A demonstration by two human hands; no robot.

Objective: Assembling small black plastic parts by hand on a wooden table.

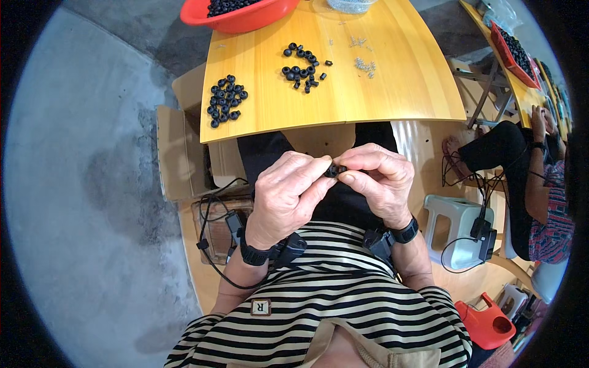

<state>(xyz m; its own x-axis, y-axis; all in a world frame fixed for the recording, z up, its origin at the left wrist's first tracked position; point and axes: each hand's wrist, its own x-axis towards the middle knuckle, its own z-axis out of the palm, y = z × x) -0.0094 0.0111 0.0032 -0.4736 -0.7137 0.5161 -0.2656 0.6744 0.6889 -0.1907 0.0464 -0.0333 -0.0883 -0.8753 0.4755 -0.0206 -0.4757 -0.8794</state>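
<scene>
Close in front of my body, just off the table's near edge, I hold a small black knob-like part (332, 171) between both hands. My left hand (288, 193) pinches it from the left with thumb and fingertips. From the other side my right hand (381, 183) has its thumb and forefinger closed on a small black end of it. The fingertips cover much of the part, so I cannot tell whether it is one piece or two. On the table lie a cluster of black round parts (226, 99) at left and a looser group of black parts (300, 69) in the middle.
Small silvery metal pieces (365, 65) lie on the yellow wooden table (399, 92). A red basin (245, 19) of black parts and a clear tub (351, 6) stand at its far edge. A cardboard box (178, 153), white stool (451, 227) and seated person (521, 159) flank me.
</scene>
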